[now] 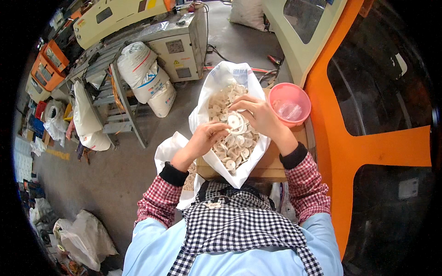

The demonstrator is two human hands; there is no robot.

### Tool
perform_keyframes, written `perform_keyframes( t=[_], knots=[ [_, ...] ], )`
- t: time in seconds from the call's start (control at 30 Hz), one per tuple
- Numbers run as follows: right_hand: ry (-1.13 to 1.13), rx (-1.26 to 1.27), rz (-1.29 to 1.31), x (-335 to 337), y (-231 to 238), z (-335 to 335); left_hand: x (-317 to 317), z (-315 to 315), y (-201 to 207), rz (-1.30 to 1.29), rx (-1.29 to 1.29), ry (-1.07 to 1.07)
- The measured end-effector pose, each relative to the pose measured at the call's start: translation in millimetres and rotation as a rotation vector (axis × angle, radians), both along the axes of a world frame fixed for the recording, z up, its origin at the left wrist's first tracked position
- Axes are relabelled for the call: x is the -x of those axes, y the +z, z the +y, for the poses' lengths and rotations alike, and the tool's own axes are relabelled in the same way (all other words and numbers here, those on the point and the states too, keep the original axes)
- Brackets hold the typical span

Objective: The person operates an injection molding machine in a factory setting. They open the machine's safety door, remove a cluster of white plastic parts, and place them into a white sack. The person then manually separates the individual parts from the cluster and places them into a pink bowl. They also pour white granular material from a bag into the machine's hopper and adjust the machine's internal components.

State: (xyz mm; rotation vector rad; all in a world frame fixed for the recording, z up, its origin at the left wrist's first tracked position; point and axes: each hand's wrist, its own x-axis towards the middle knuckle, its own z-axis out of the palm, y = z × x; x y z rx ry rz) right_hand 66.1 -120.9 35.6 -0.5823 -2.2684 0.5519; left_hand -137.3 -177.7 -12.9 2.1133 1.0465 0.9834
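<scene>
A white woven sack (258,158) stands open in front of me, filled with off-white round plastic parts (232,152), flat discs with a small centre. Over the pile, my left hand (206,139) is closed, thumb and fingers pinched at the near left edge of a brighter white plastic disc (234,121). My right hand (262,116) curves over the same disc from the right, with bent fingers at its far side. Other discs lie right under it. The right thumb is partly hidden, so its exact grip is hard to see.
A pink bucket (307,99) with clear plastic inside stands right of the sack, beside an orange-framed machine (317,133). A cardboard surface (271,165) lies under the sack. Another white bag (168,149) is at the left. Stacked full sacks (147,78) lean by a metal rack (126,106).
</scene>
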Motion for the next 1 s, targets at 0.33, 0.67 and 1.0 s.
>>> perform_keyframes(
  t=[0.33,0.67,1.0],
  knots=[
    [-0.233,-0.251,-0.085,12.3,-28.6,-41.4,-25.5,-20.8,-13.6,-1.23,0.98,0.039],
    [-0.381,0.25,-0.167,-1.8,-69.5,-22.7,-25.2,-24.4,-7.1,0.059,-0.706,0.253],
    [-0.031,-0.4,-0.116,5.5,-21.8,-28.5,-10.1,-16.2,-9.4,-0.551,0.483,0.163]
  ],
)
